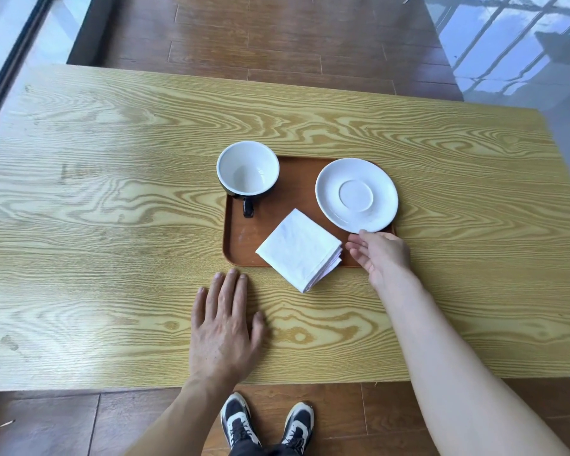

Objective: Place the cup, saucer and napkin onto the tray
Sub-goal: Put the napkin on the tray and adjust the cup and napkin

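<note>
On the tray: cup at ten o'clock, saucer at two, napkin overhanging at six; both hands released, right hand beside the saucer, left hand flat; next, likely nudge napkin in.

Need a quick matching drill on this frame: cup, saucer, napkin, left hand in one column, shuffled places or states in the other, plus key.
Column 1:
1. cup
2. saucer
3. napkin
4. left hand

Column 2:
A. folded, near corner hanging past the tray edge
B. flat on the table, palm down, off the tray
C. far left corner of the tray, handle pointing toward the person
D. right side of the tray, fingertips of the right hand at its near rim

Pairs: 1-C, 2-D, 3-A, 4-B
</note>
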